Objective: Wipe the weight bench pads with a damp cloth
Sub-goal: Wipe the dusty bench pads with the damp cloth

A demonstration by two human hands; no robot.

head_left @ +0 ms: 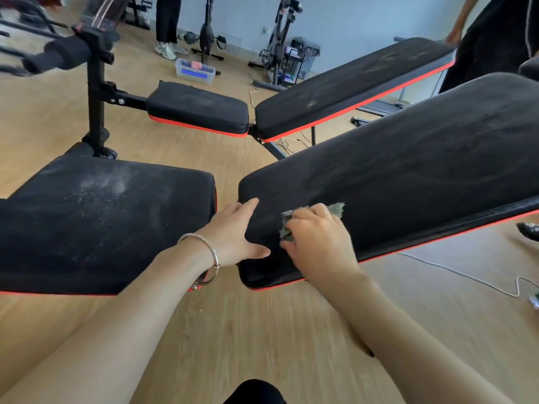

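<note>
the seat pad [102, 217] lies left and the back pad [408, 176] right, a gap between them. the cloth [312, 217] lies on the back pad near its left end, under the right hand [318, 240]; the left hand [233, 231] rests on that end. a second bench [350, 83] stands behind.

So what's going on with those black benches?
Someone is cleaning. The right hand presses a grey cloth onto the near end of the long back pad, while the left hand rests on that pad's end. The seat pad beside it shows white dust, so it looks not yet wiped.
</note>
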